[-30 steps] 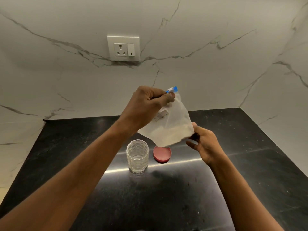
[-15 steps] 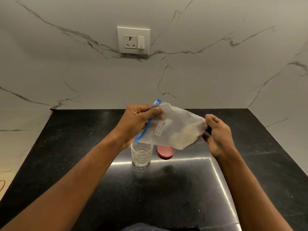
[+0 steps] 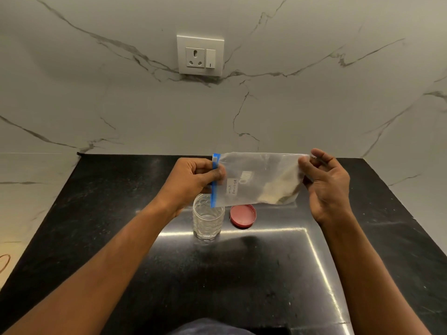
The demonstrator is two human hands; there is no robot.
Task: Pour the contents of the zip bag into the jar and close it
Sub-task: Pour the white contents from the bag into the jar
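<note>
Both hands gripping zip bag (image 3: 256, 180) ends, sideways over open jar (image 3: 208, 217), lid (image 3: 243, 216) beside

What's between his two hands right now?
In the head view, the zip bag stretches sideways between the left hand and right hand, each pinching one end, powder inside.

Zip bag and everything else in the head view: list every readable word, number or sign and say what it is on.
"MILK POWDER": handwritten, turned sideways, on the white label of the zip bag; the first word is faint, so that reading is uncertain.
"I": a short mark on the switch of the wall socket plate.
Nothing readable on the jar or the red lid.
</note>
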